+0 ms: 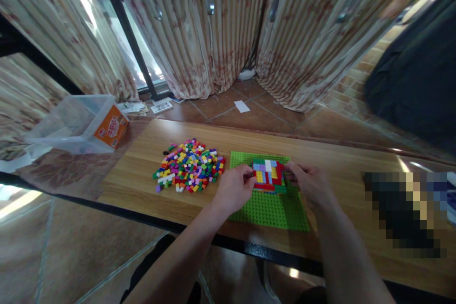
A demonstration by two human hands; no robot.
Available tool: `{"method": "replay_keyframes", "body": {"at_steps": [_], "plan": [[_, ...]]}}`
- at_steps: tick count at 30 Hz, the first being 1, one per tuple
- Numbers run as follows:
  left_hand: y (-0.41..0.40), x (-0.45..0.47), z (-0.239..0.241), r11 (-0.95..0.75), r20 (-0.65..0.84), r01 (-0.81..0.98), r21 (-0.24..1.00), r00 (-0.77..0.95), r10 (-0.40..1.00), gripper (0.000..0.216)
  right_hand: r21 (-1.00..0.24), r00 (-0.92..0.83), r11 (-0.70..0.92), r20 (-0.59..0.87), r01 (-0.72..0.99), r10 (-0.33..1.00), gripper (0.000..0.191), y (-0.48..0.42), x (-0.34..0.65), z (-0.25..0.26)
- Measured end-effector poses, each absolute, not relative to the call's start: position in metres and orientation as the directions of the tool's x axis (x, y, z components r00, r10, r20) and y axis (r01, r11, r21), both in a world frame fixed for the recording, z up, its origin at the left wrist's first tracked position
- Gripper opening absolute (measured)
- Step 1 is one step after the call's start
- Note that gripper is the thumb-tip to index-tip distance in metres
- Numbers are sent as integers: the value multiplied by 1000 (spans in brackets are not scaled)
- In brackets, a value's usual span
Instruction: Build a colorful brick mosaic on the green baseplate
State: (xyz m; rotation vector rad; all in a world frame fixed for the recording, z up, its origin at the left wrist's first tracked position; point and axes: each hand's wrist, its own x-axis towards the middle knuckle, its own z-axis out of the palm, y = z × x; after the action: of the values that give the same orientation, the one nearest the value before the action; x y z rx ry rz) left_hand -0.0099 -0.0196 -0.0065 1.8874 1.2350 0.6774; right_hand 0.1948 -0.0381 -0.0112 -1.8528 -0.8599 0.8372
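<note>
A block of toy building bricks (268, 175), with red, yellow, white, light blue and green pieces on top, sits over the upper part of a green studded baseplate (274, 211). At the block's left edge, my left hand (235, 189) is closed, its thumb and forefinger gripping that side. My right hand (311, 181) holds the opposite edge with bent fingers, some of them hidden behind the bricks. Whether the block is pressed onto the baseplate or slightly lifted, I cannot tell. To the left of my left hand spreads a pile of loose coloured bricks (192, 166).
The wooden table (131, 171) has a dark front edge. A clear plastic bin (76, 126) with an orange label stands beyond its left end. A pixelated dark object (402, 213) lies at the right. Striped curtains (178, 38) hang behind, and papers (242, 106) lie on the tiled floor.
</note>
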Motion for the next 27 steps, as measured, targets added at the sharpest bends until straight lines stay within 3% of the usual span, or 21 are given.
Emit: {"method": "replay_keyframes", "body": {"at_steps": [11, 17, 23, 27], "plan": [[-13, -29, 3, -286, 76, 608, 741, 347, 935, 21, -744, 488, -360, -53, 563, 871, 48, -40, 200, -18], [10, -68, 7, -256, 169, 813, 523, 195, 966, 20, -724, 488, -354, -27, 593, 872, 47, -42, 199, -14], [11, -57, 1, -302, 199, 894, 332, 246, 948, 17, -693, 478, -347, -4, 632, 878, 45, -41, 195, -13], [12, -45, -4, -307, 184, 922, 237, 268, 946, 18, -736, 470, -343, -38, 584, 882, 47, -42, 198, -16]]}}
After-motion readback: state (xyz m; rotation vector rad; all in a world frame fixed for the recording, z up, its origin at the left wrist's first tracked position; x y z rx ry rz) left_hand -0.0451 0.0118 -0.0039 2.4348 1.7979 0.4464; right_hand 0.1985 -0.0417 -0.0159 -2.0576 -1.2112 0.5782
